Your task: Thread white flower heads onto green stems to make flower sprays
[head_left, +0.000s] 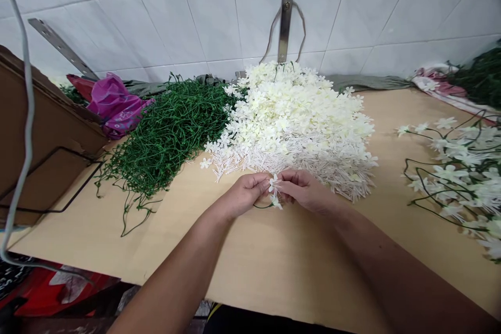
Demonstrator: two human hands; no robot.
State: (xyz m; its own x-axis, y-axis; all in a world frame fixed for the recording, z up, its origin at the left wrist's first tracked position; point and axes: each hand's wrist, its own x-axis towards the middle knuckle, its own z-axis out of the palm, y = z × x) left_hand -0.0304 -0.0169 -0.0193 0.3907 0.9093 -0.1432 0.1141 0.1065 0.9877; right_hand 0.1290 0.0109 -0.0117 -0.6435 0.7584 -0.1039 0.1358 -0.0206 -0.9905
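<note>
Close together above the table's middle, my left hand (243, 195) and my right hand (307, 191) are both closed in a pinch. My left fingers grip a thin green plastic stem (263, 206), partly hidden by the hand. A white artificial flower (273, 183) sits between the fingertips, with my right thumb and fingers on its pale thread-like end. Just below hangs a second white flower (276, 202) on the stem. Behind the hands lies a large heap of loose white flowers (293, 109), and to its left a tangled pile of green stems (172, 130).
Assembled white flowers on green stems (457, 177) lie at the right. A cardboard box (50, 141), a purple plastic bag (117, 104) and a grey cable (27, 115) are at the left. A tiled wall (207, 15) with a metal bracket (285, 28) stands behind the table (242, 266).
</note>
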